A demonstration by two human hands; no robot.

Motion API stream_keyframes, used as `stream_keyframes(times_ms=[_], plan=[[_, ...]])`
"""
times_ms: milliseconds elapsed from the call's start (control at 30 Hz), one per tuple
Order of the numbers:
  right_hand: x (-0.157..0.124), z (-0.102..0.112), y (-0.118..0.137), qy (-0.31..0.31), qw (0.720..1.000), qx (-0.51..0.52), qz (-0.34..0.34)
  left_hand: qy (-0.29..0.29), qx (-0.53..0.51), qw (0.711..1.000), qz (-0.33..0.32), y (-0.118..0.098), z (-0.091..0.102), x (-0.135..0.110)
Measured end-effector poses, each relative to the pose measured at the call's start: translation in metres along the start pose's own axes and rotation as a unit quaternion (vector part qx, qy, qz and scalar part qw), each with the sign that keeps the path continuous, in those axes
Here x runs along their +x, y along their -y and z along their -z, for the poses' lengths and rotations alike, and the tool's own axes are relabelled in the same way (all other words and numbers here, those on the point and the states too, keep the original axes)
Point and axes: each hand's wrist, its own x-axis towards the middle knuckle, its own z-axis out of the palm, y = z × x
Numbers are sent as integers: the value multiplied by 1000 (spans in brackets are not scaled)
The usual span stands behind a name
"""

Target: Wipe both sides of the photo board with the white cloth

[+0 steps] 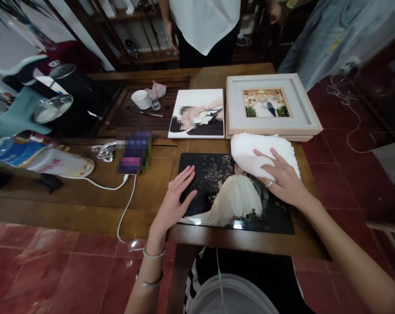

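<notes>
A glossy dark photo panel showing a pale gown lies flat along the near edge of the wooden table. My left hand rests on its left edge, fingers stretched out and holding nothing. At the panel's upper right, my right hand is on a folded white cloth, with the fingers bent over it and a ring showing. The cloth covers the panel's top right corner. Behind the panel stand a white-edged photo print and, to its right, a pale wooden picture frame stacked on another.
A phone with white charging cables lies left of the panel. Farther left are a large labelled bottle and a black canister. A tea tray holds a white cup. A person stands across the table.
</notes>
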Motion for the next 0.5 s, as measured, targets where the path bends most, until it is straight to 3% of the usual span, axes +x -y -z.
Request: stream_keyframes(times_ms=[100,333,400,500], plan=[[-13,-2,19,-5,1000,-3,1,-9,1,1000,12,-1,-2,0],[-77,-12,101,45,997,54,9,-9,9,1000,17,0,-2,0],[-83,-12,111,54,997,48,33,-4,13,1000,13,0,-1,0],[-74,-9,103,76,995,29,55,5,15,1000,10,2,-1,0]])
